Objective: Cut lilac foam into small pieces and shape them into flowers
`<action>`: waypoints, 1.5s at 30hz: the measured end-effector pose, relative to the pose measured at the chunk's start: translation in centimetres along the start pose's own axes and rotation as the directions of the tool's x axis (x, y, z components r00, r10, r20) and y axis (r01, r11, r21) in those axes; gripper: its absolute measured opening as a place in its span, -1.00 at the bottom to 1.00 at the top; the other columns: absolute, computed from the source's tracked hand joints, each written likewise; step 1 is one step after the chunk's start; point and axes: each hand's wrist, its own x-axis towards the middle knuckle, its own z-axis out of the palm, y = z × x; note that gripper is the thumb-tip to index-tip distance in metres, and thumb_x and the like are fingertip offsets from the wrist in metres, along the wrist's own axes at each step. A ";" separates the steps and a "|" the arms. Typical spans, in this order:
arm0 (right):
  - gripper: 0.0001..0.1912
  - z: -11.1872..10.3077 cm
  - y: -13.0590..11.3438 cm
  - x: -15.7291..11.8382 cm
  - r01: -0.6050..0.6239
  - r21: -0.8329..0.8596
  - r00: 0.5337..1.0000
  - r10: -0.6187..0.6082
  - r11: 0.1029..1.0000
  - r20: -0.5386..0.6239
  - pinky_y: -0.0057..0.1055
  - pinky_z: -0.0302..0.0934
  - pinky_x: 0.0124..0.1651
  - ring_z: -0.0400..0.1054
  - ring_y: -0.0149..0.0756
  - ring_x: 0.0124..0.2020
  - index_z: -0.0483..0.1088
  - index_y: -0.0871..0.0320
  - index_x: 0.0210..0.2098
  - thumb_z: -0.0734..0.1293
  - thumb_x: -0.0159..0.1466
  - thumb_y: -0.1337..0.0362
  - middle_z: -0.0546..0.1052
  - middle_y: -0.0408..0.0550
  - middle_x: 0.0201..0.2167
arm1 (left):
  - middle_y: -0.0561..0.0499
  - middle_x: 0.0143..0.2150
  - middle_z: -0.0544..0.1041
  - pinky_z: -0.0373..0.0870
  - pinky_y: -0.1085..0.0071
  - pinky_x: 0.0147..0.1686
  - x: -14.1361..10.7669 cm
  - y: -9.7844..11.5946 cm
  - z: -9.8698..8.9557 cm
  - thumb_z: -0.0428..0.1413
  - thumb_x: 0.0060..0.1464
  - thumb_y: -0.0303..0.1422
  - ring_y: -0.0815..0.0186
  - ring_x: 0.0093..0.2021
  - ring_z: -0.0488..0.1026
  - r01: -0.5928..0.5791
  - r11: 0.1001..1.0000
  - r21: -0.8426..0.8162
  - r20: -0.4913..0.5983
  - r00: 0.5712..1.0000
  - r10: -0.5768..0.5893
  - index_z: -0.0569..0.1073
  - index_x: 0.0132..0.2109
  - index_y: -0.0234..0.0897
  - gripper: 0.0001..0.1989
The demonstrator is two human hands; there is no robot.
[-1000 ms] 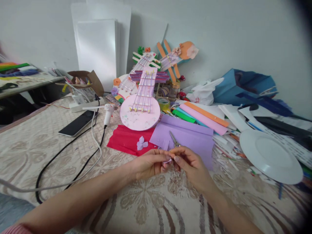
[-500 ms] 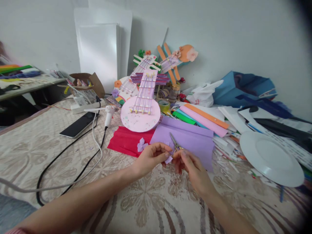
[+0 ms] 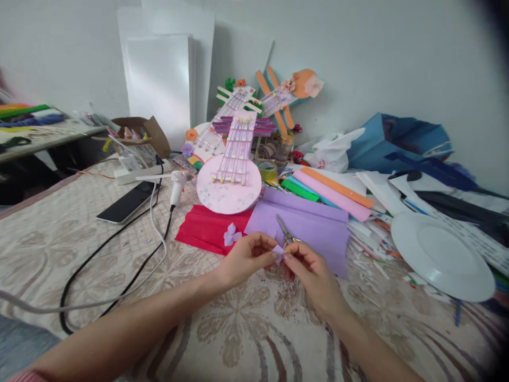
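Between my two hands is a small piece of purple crepe paper (image 3: 279, 253). My left hand (image 3: 252, 253) pinches its left side between thumb and fingers. My right hand (image 3: 308, 262) pinches the right side the same way. Just behind my fingers, scissors (image 3: 286, 229) with gold-coloured handles lie on a large purple crepe paper sheet (image 3: 318, 225); the handles are partly hidden. Left of it, a purple paper flower (image 3: 231, 235) rests on a red crepe paper sheet (image 3: 199, 228). A pink paper-plate instrument (image 3: 228, 196) with purple strings stands behind the sheets.
A white glue gun (image 3: 177, 188), a black phone (image 3: 126, 202) and looping cables (image 3: 71, 276) lie to the left. On the right are rolled coloured papers (image 3: 338, 193), paper scraps and a white plate (image 3: 441, 257). A blue bag (image 3: 369, 143) stands against the wall.
My right hand has moved slightly left and its thumb now presses on the paper piece. The piece sits higher and shows more openly between my fingertips.
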 end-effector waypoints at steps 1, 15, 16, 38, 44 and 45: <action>-0.82 0.0 -0.1 0.0 0.001 -0.010 1.000 -0.001 1.000 0.002 -0.51 0.06 -0.50 0.15 -0.45 -0.57 0.25 0.15 -0.47 0.22 0.23 0.23 0.25 -0.24 -0.61 | 0.03 -0.47 0.41 0.30 0.48 -0.46 0.0 -0.1 -0.1 0.18 -0.10 -0.26 0.44 -0.49 0.35 0.031 0.999 0.021 0.002 1.000 -0.031 0.36 -0.30 -0.40 -0.72; -0.80 -3.2 2.1 2.1 -0.028 -0.909 0.981 -0.165 0.417 -0.106 -0.42 0.07 -0.46 0.35 -0.23 -0.42 0.25 0.15 -0.31 0.26 0.15 0.16 0.44 -0.06 -0.41 | 0.06 -0.59 0.41 0.27 0.51 -0.51 0.2 0.1 -0.1 0.18 -0.12 -0.24 0.46 -0.57 0.34 0.074 0.996 -0.054 -0.109 0.991 -0.080 0.32 -0.46 -0.37 -0.73; -0.80 -3.1 2.1 2.0 -0.038 -0.917 0.982 -0.157 0.397 -0.109 -0.42 0.07 -0.45 0.35 -0.22 -0.41 0.24 0.15 -0.31 0.25 0.16 0.16 0.44 -0.04 -0.40 | 0.06 -0.59 0.41 0.26 0.51 -0.52 0.2 0.1 -0.1 0.18 -0.12 -0.24 0.46 -0.57 0.34 0.075 0.996 -0.057 -0.109 0.991 -0.081 0.32 -0.46 -0.37 -0.73; -0.84 -0.4 -0.5 -0.2 -0.073 -0.062 0.997 0.071 0.995 -0.042 -0.51 -0.03 -0.52 0.06 -0.46 -0.57 0.29 0.15 -0.39 0.26 0.19 0.17 0.21 -0.26 -0.61 | 0.04 -0.57 0.41 0.30 0.48 -0.45 -0.1 -0.1 0.2 0.16 -0.10 -0.18 0.44 -0.54 0.37 0.100 0.995 -0.021 -0.012 0.995 -0.100 0.33 -0.42 -0.37 -0.69; -0.84 -0.5 -0.2 0.0 -0.082 -0.063 0.996 0.080 0.995 -0.044 -0.50 -0.03 -0.52 0.06 -0.45 -0.57 0.25 0.16 -0.45 0.22 0.21 0.22 0.19 -0.26 -0.63 | 0.04 -0.55 0.41 0.33 0.45 -0.46 -0.2 0.0 0.3 0.10 -0.05 -0.09 0.41 -0.53 0.39 0.143 0.983 -0.118 0.028 0.990 -0.141 0.33 -0.38 -0.35 -0.65; -0.84 -0.4 -0.1 0.0 -0.086 -0.062 0.996 0.084 0.994 -0.036 -0.50 -0.03 -0.52 0.06 -0.45 -0.57 0.26 0.16 -0.44 0.22 0.21 0.22 0.19 -0.26 -0.62 | 0.04 -0.56 0.41 0.32 0.47 -0.46 -0.2 0.0 0.3 0.13 -0.07 -0.13 0.42 -0.53 0.39 0.144 0.987 -0.073 0.029 0.989 -0.143 0.33 -0.39 -0.36 -0.67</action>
